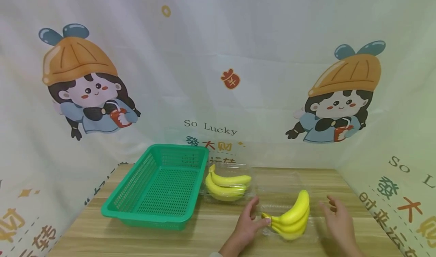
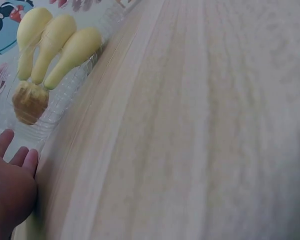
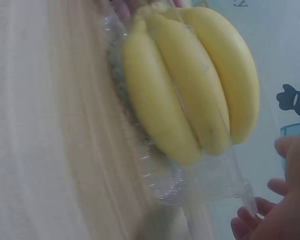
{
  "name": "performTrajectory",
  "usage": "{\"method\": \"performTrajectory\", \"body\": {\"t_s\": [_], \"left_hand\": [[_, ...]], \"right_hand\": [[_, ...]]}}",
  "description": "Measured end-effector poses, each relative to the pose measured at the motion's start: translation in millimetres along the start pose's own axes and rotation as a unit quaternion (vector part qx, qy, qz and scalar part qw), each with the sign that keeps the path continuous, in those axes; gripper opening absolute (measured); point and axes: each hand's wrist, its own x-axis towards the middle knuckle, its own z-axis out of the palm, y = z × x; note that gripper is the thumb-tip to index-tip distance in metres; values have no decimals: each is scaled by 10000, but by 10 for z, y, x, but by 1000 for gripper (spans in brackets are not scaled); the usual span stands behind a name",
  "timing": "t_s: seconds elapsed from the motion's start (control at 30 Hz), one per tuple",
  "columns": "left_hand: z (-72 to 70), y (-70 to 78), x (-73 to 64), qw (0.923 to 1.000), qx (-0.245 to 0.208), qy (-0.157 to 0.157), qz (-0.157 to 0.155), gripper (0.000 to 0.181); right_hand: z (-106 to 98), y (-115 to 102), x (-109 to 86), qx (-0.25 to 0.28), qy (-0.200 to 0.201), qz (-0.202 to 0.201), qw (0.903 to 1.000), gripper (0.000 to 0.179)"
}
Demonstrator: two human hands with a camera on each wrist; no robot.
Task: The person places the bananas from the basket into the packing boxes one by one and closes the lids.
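Note:
A bunch of yellow bananas (image 1: 294, 219) sits in a clear plastic clamshell box (image 3: 164, 192), its stem pointing left. The box's clear lid (image 1: 277, 181) lies folded back behind the fruit. My left hand (image 1: 248, 225) is at the box's left end, thumb by the banana stem and fingers spread; in the left wrist view its fingertips (image 2: 31, 159) are close to the box's end wall. On the other side, my right hand (image 1: 338, 223) has its fingers loosely bent beside the box, with fingertips (image 3: 247, 218) right at a clear corner in the right wrist view.
A green slotted plastic basket (image 1: 194, 196) stands on the left of the wooden table (image 1: 207, 236). Between basket and hands, a second banana bunch (image 1: 226, 190) lies in another clear box (image 1: 250, 198). A printed cloth (image 1: 269, 79) hangs behind and at both sides.

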Motion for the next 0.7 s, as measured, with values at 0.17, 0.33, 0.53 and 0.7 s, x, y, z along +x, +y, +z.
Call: {"method": "performTrajectory", "body": {"t_s": [0.17,0.33,0.53,0.7], "left_hand": [[-42,-15,-6,9999,-44,-111,-32,74],[-96,-39,-18,9998,-88,-144,-42,71],[-122,-58,-8,9998,-180,-98,37,68],[-103,-55,-6,9996,-247,-160,41,69]], "right_hand": [[-44,-66,99,222,-124,235,9994,69],[-24,-60,212,647,-553,351,9958,76],[14,-56,339,1087,-996,412,9882,74],[5,-102,340,1237,-673,404,9892,69]]}}
